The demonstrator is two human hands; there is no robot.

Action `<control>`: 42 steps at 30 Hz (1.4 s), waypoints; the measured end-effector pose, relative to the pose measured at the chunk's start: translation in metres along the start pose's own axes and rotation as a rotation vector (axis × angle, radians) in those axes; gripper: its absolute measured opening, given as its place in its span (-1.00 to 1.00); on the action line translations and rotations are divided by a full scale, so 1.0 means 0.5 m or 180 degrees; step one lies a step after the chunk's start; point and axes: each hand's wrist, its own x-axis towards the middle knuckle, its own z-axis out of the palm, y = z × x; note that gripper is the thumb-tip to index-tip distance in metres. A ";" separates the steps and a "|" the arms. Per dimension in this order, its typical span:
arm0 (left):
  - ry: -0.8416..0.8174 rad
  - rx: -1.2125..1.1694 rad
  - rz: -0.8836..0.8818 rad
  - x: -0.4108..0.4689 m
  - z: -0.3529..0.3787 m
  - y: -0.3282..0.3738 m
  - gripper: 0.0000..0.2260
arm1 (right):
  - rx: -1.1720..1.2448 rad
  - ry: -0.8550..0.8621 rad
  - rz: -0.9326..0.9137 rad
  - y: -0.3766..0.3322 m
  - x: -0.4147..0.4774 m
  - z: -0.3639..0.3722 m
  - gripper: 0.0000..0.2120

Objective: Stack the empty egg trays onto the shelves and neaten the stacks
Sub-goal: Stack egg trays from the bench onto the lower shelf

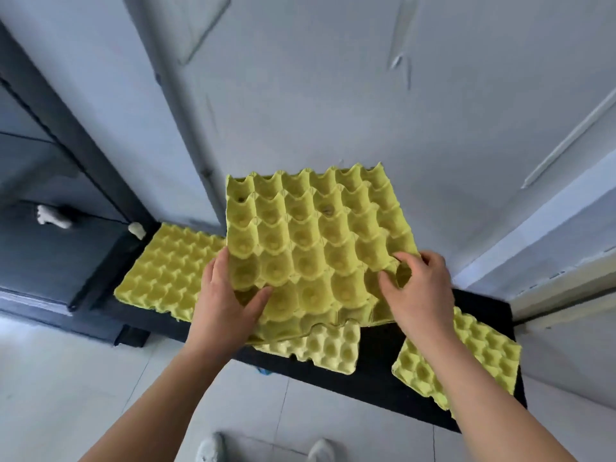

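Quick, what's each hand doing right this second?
Left hand: holding the near left edge of the yellow egg tray, thumb on top.
Right hand: holding the same tray's near right corner, fingers curled onto it.

**Grey walls, pale tiles, a black shelf low down**

In front of me stands a pale blue-grey wall (333, 78), smooth and evenly lit by soft light. A thin vertical seam (180, 111) runs down it, and a faint rectangular outline (200, 25) shows near the top. Against its foot sits a low black shelf (376, 351), matt and long. To my left rises a dark metal rack (66, 135), its post slanting across my view. One white lump (53, 216) clings to a crossbar and a smaller white blob (136, 230) sits by the post's foot; what they are I cannot tell. To my right a pale frame (566, 255) angles away. Under me the tiled floor (83, 378) is light grey with thin joints, and a small blue scrap (263, 371) lies beside the shelf edge.
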 end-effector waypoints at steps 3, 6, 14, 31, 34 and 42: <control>0.0336 -0.0051 -0.0108 -0.004 -0.117 -0.042 -0.23 | -0.0005 -0.0043 -0.0280 -0.136 -0.013 0.010 -0.58; 0.0576 -0.0123 -0.0148 -0.007 -0.244 -0.099 -0.28 | 0.0049 -0.0112 -0.0517 -0.274 -0.041 0.037 -0.59; 0.1020 -0.0041 -0.0325 -0.015 -0.607 -0.308 -0.27 | 0.0362 -0.0352 -0.0910 -0.643 -0.175 0.164 -0.59; 0.1703 -0.0192 -0.1016 0.103 -1.060 -0.721 -0.32 | 0.0412 -0.0808 -0.1684 -1.245 -0.260 0.505 -0.57; 0.1767 -0.0220 -0.1116 0.158 -1.119 -0.782 -0.27 | 0.0495 -0.0847 -0.1712 -1.338 -0.246 0.571 -0.57; 0.1913 -0.0218 -0.1267 0.287 -1.262 -0.923 -0.30 | 0.0427 -0.0960 -0.1844 -1.555 -0.217 0.717 -0.59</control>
